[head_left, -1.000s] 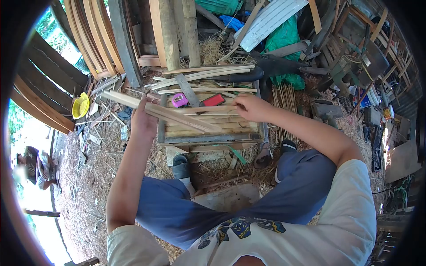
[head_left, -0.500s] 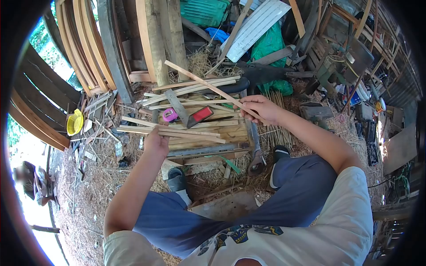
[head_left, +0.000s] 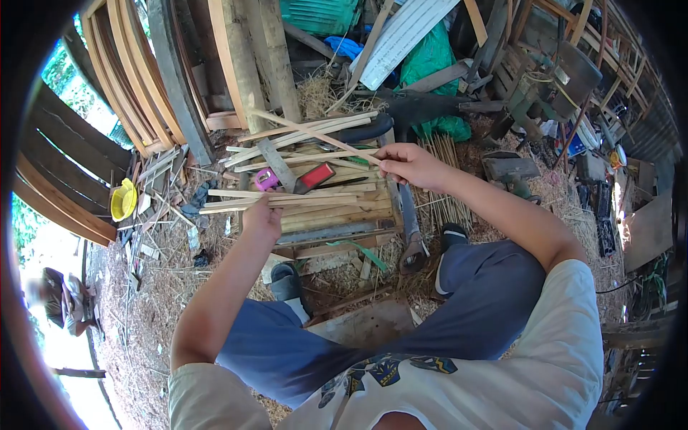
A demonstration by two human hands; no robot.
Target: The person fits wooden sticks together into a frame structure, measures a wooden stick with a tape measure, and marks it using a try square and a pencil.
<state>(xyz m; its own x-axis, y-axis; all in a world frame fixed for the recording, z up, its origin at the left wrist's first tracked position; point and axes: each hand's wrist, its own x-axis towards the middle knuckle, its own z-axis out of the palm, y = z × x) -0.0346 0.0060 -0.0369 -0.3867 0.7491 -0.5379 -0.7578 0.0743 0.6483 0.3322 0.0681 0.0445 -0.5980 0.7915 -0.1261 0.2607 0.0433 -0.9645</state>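
My left hand (head_left: 263,218) is closed round several thin wooden strips (head_left: 315,202) over the near left part of a low slatted bench (head_left: 344,216). Between the thumb and fingers of my right hand (head_left: 407,165) is the near end of another wooden strip (head_left: 308,130), which slants away to the far left. That strip crosses above more loose strips (head_left: 337,127) lying on the bench. Between my hands rest a purple tape measure (head_left: 266,179), a flat metal blade (head_left: 278,165) and a red-faced block (head_left: 316,176), seemingly joined as a square. A dark thin stick (head_left: 344,183) lies beside them.
My feet flank the bench, by a green strap (head_left: 369,255). Wood scraps and a yellow bowl (head_left: 124,200) are on the left floor. Thin sticks (head_left: 446,179) and a machine (head_left: 548,93) stand on the right. Boards lean behind. Another person (head_left: 64,297) is at far left.
My right hand has shifted slightly left and up, and its strip has slid leftward, no longer sticking out past the hand. My left hand keeps its strips, now held more level.
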